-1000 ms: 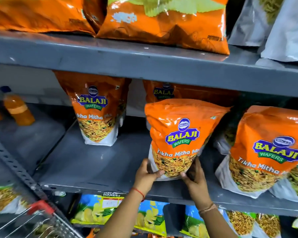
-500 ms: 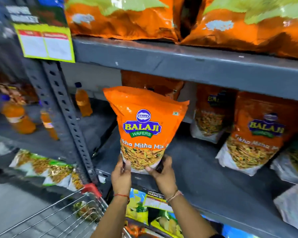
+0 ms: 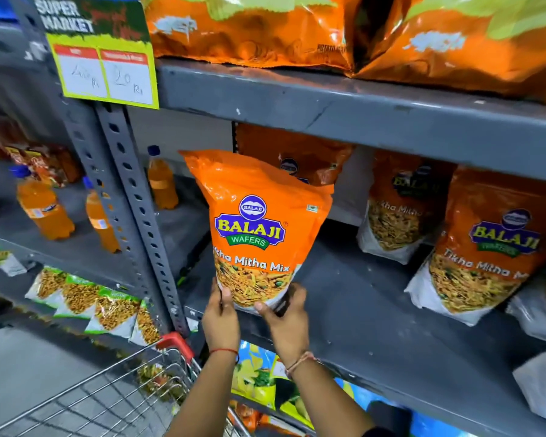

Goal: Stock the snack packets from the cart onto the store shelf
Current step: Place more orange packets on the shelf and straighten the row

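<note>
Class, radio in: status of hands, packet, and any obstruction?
Both hands, left and right, gripping packet bottom. Packet upright over shelf front. Landing spot bare.

The packet (image 3: 259,228) has travelled left along the shelf (image 3: 375,313) — from mid-row to beside the upright post (image 3: 139,197).

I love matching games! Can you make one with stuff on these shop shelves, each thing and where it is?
Things:
1. Balaji packet
2. orange bottles
3. price sign
4. cart

Places:
A. hung on the shelf post, top left
B. bottom left, below the hands
C. held by left hand and right hand
D. left bay shelf

Pairs: 1-C, 2-D, 3-A, 4-B
</note>
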The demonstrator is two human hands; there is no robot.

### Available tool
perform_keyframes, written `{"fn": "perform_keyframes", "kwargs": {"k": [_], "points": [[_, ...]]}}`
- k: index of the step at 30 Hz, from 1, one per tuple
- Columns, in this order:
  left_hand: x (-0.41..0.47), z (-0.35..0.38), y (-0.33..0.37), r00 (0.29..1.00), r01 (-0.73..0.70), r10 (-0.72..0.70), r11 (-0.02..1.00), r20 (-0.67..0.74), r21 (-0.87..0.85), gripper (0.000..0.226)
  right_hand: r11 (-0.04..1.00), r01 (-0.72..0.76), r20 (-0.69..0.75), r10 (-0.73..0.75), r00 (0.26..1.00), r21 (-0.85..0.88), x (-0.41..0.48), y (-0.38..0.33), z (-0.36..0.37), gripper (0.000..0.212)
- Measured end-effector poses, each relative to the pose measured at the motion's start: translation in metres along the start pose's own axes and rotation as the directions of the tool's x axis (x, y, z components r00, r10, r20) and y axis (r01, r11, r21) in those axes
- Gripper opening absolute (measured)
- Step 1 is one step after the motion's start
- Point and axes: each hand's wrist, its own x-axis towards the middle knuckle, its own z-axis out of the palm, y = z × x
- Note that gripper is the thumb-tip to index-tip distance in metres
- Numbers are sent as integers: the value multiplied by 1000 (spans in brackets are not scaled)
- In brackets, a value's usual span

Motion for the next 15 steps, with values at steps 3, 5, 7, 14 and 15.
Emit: {"fn": "perform_keyframes", "kwargs": {"k": [3, 5, 7, 14, 15], "points": [[-6, -2, 6, 1000, 18, -17, 999, -23, 34, 42, 999, -10, 49, 9, 999, 33, -2, 0, -5, 55], [-25, 0, 9, 987, -83, 94, 993, -133, 87, 47, 999, -12, 27, 11, 1000, 45, -8, 8, -21, 58], [-56, 5, 13, 942, -282, 298, 952, -155, 120, 58, 998, -18, -99, 24, 995, 54, -16, 18, -45, 56], [-147, 121, 20, 823, -298, 307, 950, 478, -96, 46, 997, -2, -610, -45, 791, -76, 11, 46, -222, 23], [-146, 139, 26, 832, -119, 165, 986, 529, -120, 48, 995, -23, -624, -41, 781, -93, 21, 47, -240, 23]]}}
